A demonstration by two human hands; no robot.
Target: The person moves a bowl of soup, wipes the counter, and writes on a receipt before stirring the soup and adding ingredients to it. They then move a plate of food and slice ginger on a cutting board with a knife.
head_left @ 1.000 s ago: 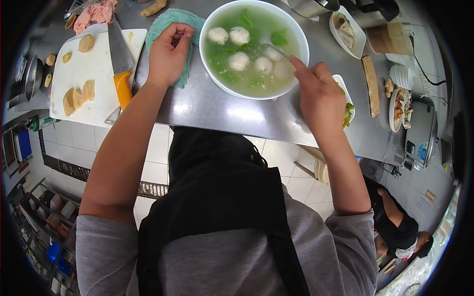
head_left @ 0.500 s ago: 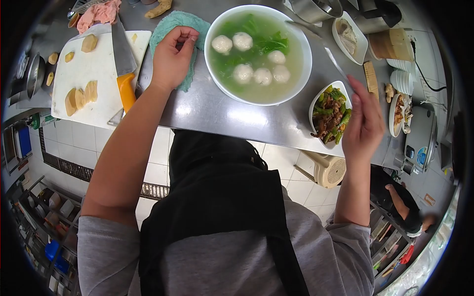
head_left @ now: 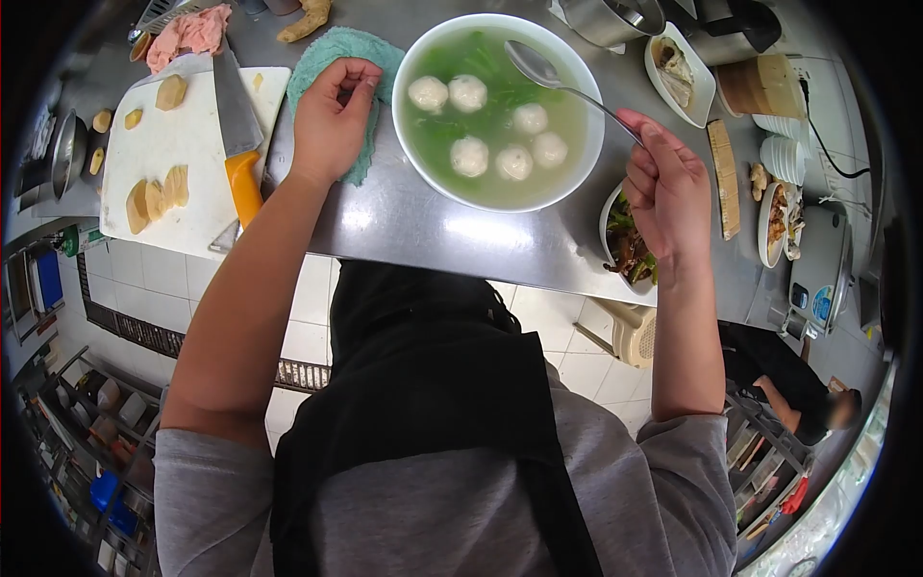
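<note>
Nearest the camera, pale floor tiles [head_left: 308,308] show beneath the person's grey sleeves. Cluttered shelves [head_left: 87,423] stand low on the left, and another person [head_left: 798,404] crouches at the lower right beside a beige stool [head_left: 639,332].

Above that runs the front edge of the steel worktop [head_left: 433,231]. The right hand [head_left: 668,188] hangs over a small dish of stir-fried greens [head_left: 620,245], its fingers pressed together around the handle of a spoon [head_left: 538,69]. The spoon's scoop is raised above the far side of the soup bowl [head_left: 500,206], which stands mid-worktop with pale balls floating in green broth.

The left hand [head_left: 329,115] is curled into a loose fist on a teal cloth [head_left: 336,48] just left of the bowl. Whether it grips a fold cannot be told. Farther left is a white cutting board [head_left: 183,226] with a cleaver [head_left: 231,106] and some pale slices [head_left: 154,192] on it.

At the back lie a pink rag [head_left: 187,29], a metal pot [head_left: 606,14], a plate of food [head_left: 678,62] and stacked white dishes [head_left: 784,149].
</note>
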